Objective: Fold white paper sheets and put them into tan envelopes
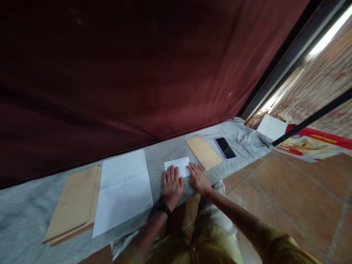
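Note:
A small folded sheet of white paper (178, 164) lies on the grey cloth in front of me. My left hand (172, 185) rests flat on its left part, fingers stretched out and a dark band on the wrist. On the paper's right end lies my right hand (199, 179), its fingers extended and pressing down. Just beyond the right hand is a tan envelope (203, 151). To the left, larger white sheets (123, 190) lie flat, a crease across the top one.
A stack of tan envelopes (73, 201) sits at the far left of the cloth-covered ledge (158, 154). A phone (226, 148) lies right of the single envelope. A dark red curtain (137, 73) hangs behind. A red and yellow box (316, 143) stands on the tiled floor (288, 198).

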Motion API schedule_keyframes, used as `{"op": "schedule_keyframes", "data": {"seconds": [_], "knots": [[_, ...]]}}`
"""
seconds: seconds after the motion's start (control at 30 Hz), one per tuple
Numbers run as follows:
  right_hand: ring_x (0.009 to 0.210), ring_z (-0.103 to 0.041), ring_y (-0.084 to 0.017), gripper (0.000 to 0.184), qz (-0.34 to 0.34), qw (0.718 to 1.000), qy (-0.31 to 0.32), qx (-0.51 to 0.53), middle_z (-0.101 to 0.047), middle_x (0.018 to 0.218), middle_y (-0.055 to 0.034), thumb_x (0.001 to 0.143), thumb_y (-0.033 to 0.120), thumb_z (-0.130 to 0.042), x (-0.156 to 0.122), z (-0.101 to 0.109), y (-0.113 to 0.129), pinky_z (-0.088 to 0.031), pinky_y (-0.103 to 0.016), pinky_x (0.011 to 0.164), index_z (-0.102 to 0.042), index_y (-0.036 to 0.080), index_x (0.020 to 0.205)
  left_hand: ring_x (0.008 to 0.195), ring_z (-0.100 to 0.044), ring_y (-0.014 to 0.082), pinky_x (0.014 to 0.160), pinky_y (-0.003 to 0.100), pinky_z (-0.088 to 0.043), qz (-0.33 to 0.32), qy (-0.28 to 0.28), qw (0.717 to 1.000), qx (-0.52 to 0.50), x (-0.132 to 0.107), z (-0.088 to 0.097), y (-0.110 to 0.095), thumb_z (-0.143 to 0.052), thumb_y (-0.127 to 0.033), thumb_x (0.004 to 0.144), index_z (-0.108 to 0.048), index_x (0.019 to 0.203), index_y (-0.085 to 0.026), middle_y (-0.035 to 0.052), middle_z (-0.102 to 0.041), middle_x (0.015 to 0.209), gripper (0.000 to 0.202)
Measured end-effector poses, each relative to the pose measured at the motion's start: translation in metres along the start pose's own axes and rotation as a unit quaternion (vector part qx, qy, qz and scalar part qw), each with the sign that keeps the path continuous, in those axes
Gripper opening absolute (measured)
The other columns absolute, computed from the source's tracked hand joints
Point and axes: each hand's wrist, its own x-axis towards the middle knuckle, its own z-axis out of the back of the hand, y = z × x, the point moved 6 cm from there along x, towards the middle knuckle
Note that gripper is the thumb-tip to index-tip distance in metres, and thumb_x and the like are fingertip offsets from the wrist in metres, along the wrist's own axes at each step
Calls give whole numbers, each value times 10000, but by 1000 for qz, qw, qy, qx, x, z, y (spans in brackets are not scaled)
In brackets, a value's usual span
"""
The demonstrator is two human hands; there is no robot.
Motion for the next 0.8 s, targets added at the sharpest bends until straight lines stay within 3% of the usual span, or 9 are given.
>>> {"op": "schedule_keyframes", "data": {"seconds": [0.8], "knots": [[1452,-407,-245,515,-13,1000,-19,-5,-481,1542,-121,990,188,-392,0,0,4,-289,-471,1209,-460,150,1500,1499,-327,300,1242,530,-201,25,15,1000,-9,1,-4,1,-421,-324,974,-459,1493,-114,170,-388,1597,562]]}}
